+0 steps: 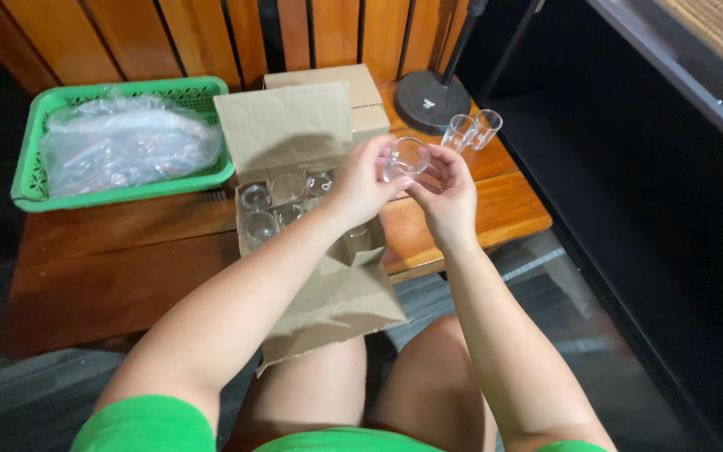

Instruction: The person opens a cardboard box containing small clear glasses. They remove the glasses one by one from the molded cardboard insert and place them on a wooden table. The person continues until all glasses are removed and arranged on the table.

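Clear drinking glass (pixel 409 156), held tilted above the wooden table (pixel 127 259), its mouth facing the camera. The left hand (pixel 363 180) and right hand (pixel 448 191) both close their fingers around it, from either side. Below the hands, an open cardboard box (pixel 294 134) with divider cells holds more glasses (pixel 271 209). Two further glasses (pixel 472 130) stand beside a round black stand base (pixel 431 100). At left, a green plastic basket (pixel 31 180) contains crumpled clear plastic bags (pixel 127 142).
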